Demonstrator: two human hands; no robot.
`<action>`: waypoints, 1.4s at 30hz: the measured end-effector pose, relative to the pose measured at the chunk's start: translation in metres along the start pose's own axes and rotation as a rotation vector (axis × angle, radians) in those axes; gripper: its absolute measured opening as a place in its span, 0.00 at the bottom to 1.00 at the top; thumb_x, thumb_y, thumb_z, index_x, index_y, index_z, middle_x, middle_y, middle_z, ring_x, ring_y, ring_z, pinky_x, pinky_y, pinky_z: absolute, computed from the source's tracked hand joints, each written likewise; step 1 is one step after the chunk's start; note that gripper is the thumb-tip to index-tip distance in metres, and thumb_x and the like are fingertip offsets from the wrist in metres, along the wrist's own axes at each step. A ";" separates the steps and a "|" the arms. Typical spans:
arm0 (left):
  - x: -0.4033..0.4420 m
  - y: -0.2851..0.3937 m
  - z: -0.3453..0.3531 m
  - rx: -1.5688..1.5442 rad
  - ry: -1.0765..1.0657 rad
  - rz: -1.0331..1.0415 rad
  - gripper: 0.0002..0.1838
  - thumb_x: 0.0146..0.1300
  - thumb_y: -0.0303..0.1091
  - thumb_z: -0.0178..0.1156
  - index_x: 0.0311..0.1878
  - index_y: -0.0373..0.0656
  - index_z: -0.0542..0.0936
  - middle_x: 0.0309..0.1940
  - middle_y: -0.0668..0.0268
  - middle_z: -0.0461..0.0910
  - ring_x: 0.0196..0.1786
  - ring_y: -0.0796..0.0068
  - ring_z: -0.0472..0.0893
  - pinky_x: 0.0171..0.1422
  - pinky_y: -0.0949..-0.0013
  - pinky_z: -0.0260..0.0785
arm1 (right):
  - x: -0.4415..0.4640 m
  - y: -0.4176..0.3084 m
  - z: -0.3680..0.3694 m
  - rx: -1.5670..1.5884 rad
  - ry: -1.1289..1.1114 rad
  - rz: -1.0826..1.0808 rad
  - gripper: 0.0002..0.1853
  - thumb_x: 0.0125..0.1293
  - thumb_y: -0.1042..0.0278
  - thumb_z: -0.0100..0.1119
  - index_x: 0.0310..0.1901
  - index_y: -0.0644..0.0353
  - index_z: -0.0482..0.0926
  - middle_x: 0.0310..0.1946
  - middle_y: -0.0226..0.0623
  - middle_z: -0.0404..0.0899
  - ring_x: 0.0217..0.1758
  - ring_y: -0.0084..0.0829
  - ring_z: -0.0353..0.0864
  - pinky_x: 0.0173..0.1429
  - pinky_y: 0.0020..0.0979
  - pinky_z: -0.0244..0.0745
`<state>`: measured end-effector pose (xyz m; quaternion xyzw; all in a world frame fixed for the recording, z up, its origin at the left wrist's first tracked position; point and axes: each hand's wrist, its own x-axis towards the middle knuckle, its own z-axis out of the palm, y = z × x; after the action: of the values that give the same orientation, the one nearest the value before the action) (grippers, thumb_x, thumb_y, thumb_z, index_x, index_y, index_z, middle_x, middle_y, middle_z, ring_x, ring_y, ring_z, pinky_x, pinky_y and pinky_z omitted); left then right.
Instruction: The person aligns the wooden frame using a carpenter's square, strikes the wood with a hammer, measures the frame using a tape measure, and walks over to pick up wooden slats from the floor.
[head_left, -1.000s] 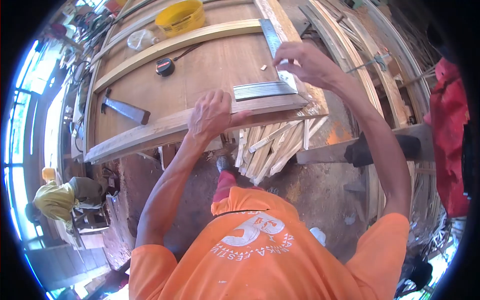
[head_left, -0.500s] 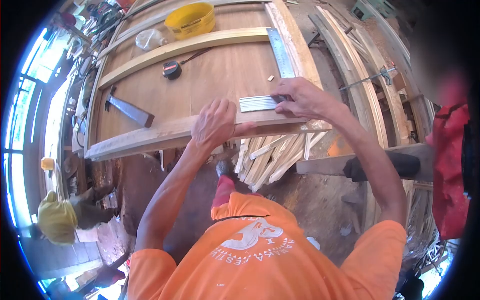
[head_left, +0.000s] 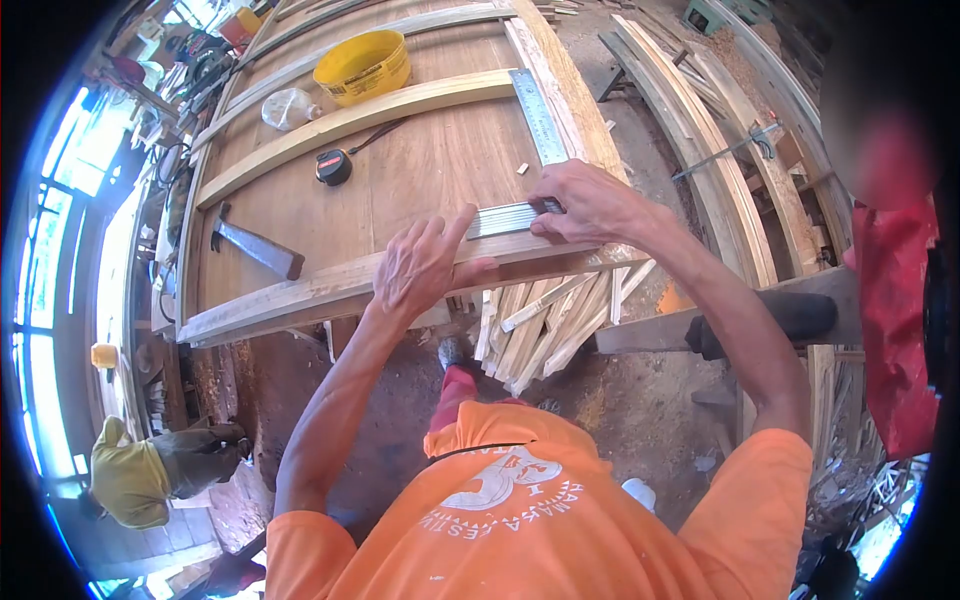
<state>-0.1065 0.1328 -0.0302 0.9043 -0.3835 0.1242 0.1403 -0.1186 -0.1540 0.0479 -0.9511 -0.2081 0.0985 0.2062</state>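
My right hand (head_left: pixel 580 200) pinches the ribbed metal handle of a try square (head_left: pixel 495 221) at the corner of a wooden frame. The square's ruled blade runs away from me, beside the right-hand side of the frame. My left hand (head_left: pixel 415 262) is wrapped over the near wooden rail (head_left: pixel 320 284), thumb along its front. Its index finger reaches up beside the handle's left end. Left of it, a hammer (head_left: pixel 258 247) lies on the plywood panel (head_left: pixel 400 165), with a tape measure (head_left: pixel 333 167) farther back.
A yellow tub (head_left: pixel 362 68) and a clear plastic container (head_left: pixel 290 109) stand beyond the cross rail. Wood strips (head_left: pixel 545 325) are piled below the frame's near edge. Long boards (head_left: pixel 690 130) with a clamp (head_left: pixel 730 150) lie right. A person in yellow (head_left: pixel 132 472) is at lower left.
My left index finger has lifted and stretched toward the square's handle. The view has shifted slightly, and the person in yellow shows more fully. My right hand keeps its hold on the square.
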 end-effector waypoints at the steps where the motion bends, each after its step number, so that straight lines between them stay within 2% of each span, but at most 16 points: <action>1: 0.000 -0.001 0.001 -0.005 0.034 0.017 0.44 0.67 0.73 0.63 0.72 0.45 0.78 0.35 0.54 0.82 0.40 0.51 0.86 0.47 0.50 0.79 | 0.000 0.001 0.001 0.000 0.001 0.002 0.18 0.65 0.60 0.74 0.49 0.65 0.91 0.43 0.50 0.87 0.49 0.50 0.87 0.57 0.44 0.79; 4: -0.001 0.000 0.002 0.018 0.038 0.022 0.44 0.67 0.73 0.63 0.72 0.45 0.78 0.35 0.54 0.83 0.41 0.51 0.86 0.47 0.50 0.79 | 0.006 0.007 0.001 -0.034 0.071 -0.098 0.15 0.68 0.59 0.72 0.42 0.66 0.92 0.38 0.52 0.90 0.39 0.48 0.89 0.48 0.46 0.83; 8: 0.000 0.004 -0.004 0.007 -0.046 -0.006 0.40 0.69 0.67 0.65 0.75 0.49 0.75 0.38 0.54 0.84 0.45 0.49 0.87 0.51 0.50 0.80 | 0.021 0.026 -0.021 0.163 -0.219 0.089 0.19 0.78 0.47 0.65 0.49 0.54 0.95 0.36 0.44 0.92 0.33 0.31 0.86 0.41 0.41 0.81; 10: 0.001 0.004 -0.004 0.010 -0.051 -0.012 0.41 0.69 0.67 0.66 0.75 0.48 0.74 0.40 0.53 0.86 0.46 0.48 0.87 0.52 0.50 0.80 | 0.015 0.020 -0.040 0.246 0.015 0.130 0.21 0.79 0.44 0.63 0.53 0.52 0.94 0.38 0.41 0.93 0.34 0.29 0.87 0.41 0.39 0.82; 14: 0.002 0.002 0.000 -0.001 -0.042 -0.002 0.44 0.68 0.68 0.66 0.74 0.42 0.74 0.45 0.50 0.87 0.49 0.47 0.88 0.53 0.49 0.80 | 0.012 0.016 -0.074 0.209 0.217 0.116 0.23 0.79 0.44 0.63 0.56 0.55 0.92 0.39 0.41 0.93 0.35 0.29 0.89 0.42 0.36 0.83; 17: 0.003 0.004 0.000 -0.023 0.010 -0.018 0.48 0.67 0.69 0.67 0.73 0.34 0.73 0.47 0.47 0.88 0.51 0.45 0.88 0.55 0.48 0.80 | 0.018 -0.004 -0.076 0.194 0.282 0.086 0.22 0.79 0.51 0.66 0.56 0.63 0.90 0.31 0.32 0.86 0.34 0.23 0.83 0.39 0.33 0.81; 20: 0.006 0.007 -0.009 -0.031 -0.080 -0.142 0.52 0.64 0.76 0.66 0.67 0.28 0.76 0.40 0.46 0.86 0.46 0.45 0.88 0.51 0.47 0.81 | 0.045 -0.037 -0.059 0.314 0.255 0.003 0.20 0.79 0.54 0.66 0.54 0.65 0.91 0.30 0.32 0.85 0.33 0.22 0.83 0.39 0.32 0.80; 22: 0.002 0.004 -0.011 -0.042 -0.161 -0.170 0.50 0.67 0.73 0.66 0.69 0.31 0.74 0.50 0.44 0.87 0.51 0.43 0.89 0.58 0.46 0.80 | 0.077 -0.080 -0.042 0.268 0.199 -0.070 0.17 0.79 0.58 0.66 0.49 0.67 0.91 0.24 0.32 0.80 0.31 0.21 0.80 0.38 0.32 0.79; 24: 0.000 -0.007 -0.014 -0.179 -0.183 -0.149 0.50 0.68 0.73 0.64 0.70 0.31 0.74 0.50 0.45 0.87 0.51 0.43 0.89 0.59 0.44 0.80 | 0.112 -0.133 -0.020 0.253 0.148 -0.239 0.17 0.78 0.58 0.64 0.45 0.67 0.90 0.25 0.40 0.84 0.29 0.29 0.83 0.40 0.37 0.80; 27: -0.013 -0.026 0.020 -0.026 -0.080 -0.004 0.50 0.71 0.73 0.61 0.76 0.33 0.71 0.52 0.45 0.85 0.55 0.43 0.87 0.62 0.44 0.78 | 0.181 -0.199 0.035 0.033 0.165 -0.452 0.18 0.75 0.56 0.64 0.41 0.67 0.90 0.27 0.49 0.86 0.33 0.41 0.88 0.45 0.43 0.84; 29: -0.016 -0.028 0.029 -0.157 -0.069 -0.021 0.51 0.72 0.74 0.57 0.80 0.36 0.68 0.56 0.44 0.83 0.61 0.45 0.83 0.65 0.47 0.75 | 0.215 -0.247 0.062 0.002 0.093 -0.425 0.19 0.72 0.53 0.65 0.41 0.66 0.89 0.32 0.50 0.89 0.39 0.51 0.91 0.51 0.47 0.85; 33: -0.028 -0.023 0.047 0.087 0.108 0.053 0.52 0.71 0.76 0.56 0.82 0.40 0.67 0.57 0.48 0.82 0.61 0.46 0.82 0.65 0.47 0.74 | 0.324 -0.305 0.166 0.182 0.244 -0.068 0.18 0.67 0.55 0.69 0.52 0.57 0.88 0.47 0.46 0.90 0.51 0.49 0.91 0.54 0.48 0.86; 35: -0.006 0.004 -0.004 -0.065 -0.212 -0.192 0.52 0.70 0.76 0.58 0.82 0.42 0.68 0.57 0.48 0.83 0.61 0.46 0.83 0.64 0.45 0.75 | 0.354 -0.315 0.198 0.209 0.297 0.082 0.26 0.66 0.56 0.70 0.60 0.63 0.79 0.52 0.47 0.87 0.56 0.46 0.87 0.49 0.52 0.83; 37: -0.001 0.006 -0.005 -0.096 -0.180 -0.163 0.50 0.69 0.74 0.61 0.81 0.45 0.68 0.56 0.49 0.83 0.62 0.47 0.83 0.64 0.45 0.75 | 0.352 -0.305 0.206 0.358 0.283 0.213 0.29 0.66 0.57 0.70 0.64 0.65 0.77 0.52 0.50 0.87 0.59 0.51 0.88 0.54 0.52 0.85; 39: -0.002 0.006 -0.005 -0.095 -0.167 -0.117 0.49 0.69 0.72 0.64 0.81 0.46 0.69 0.56 0.51 0.84 0.62 0.47 0.83 0.63 0.46 0.76 | 0.345 -0.292 0.184 0.583 0.263 0.244 0.30 0.66 0.58 0.70 0.66 0.65 0.75 0.53 0.51 0.87 0.60 0.52 0.88 0.55 0.51 0.86; 42: -0.002 0.005 -0.001 -0.056 -0.117 -0.103 0.46 0.68 0.68 0.67 0.80 0.47 0.70 0.57 0.53 0.85 0.62 0.47 0.84 0.62 0.47 0.77 | 0.324 -0.273 0.140 0.288 0.203 -0.172 0.25 0.68 0.56 0.68 0.60 0.66 0.82 0.47 0.53 0.90 0.56 0.51 0.92 0.54 0.47 0.87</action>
<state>-0.1120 0.1313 -0.0288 0.9244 -0.3471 0.0531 0.1490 0.0361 0.2623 0.0075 -0.8956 -0.2503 0.0128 0.3675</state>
